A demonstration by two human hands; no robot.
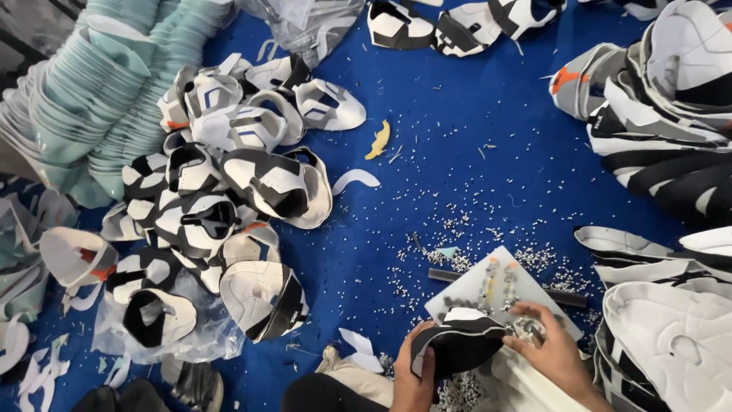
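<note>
My left hand [415,378] grips a black-and-white shoe upper [457,339] at the bottom centre, holding it over a white cutting board [496,286]. My right hand [553,347] rests on the board just right of the upper, fingers closed around a small shiny metal tool [526,328]. Tiny white punched bits [473,221] are scattered over the blue floor covering [457,130] around the board.
A heap of black-and-white shoe uppers [229,198] lies at the left, partly on a clear plastic bag [183,339]. Stacks of pale green pieces [99,91] stand at the top left. More uppers [663,107] pile up along the right side and the top edge.
</note>
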